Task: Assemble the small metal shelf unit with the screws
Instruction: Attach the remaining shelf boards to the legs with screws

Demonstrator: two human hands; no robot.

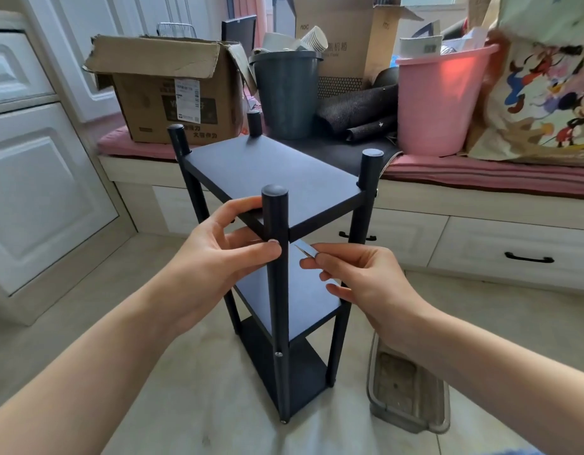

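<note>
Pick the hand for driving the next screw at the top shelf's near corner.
Right, likely. The right hand pinches the small silver metal tool, tip beside the black front post; the left hand grips that post.

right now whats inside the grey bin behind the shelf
Paper cups and other white waste stick out above the rim of the grey bin. Anything deeper is hidden by its solid wall.

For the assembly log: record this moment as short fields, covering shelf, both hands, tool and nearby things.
shelf unit: upright on the floor, three tiers, four posts
left hand: grips the near front post just under the top tier
right hand: pinches a small flat metal tool, tip towards that post
clear tray: on the floor, right of the shelf
</note>
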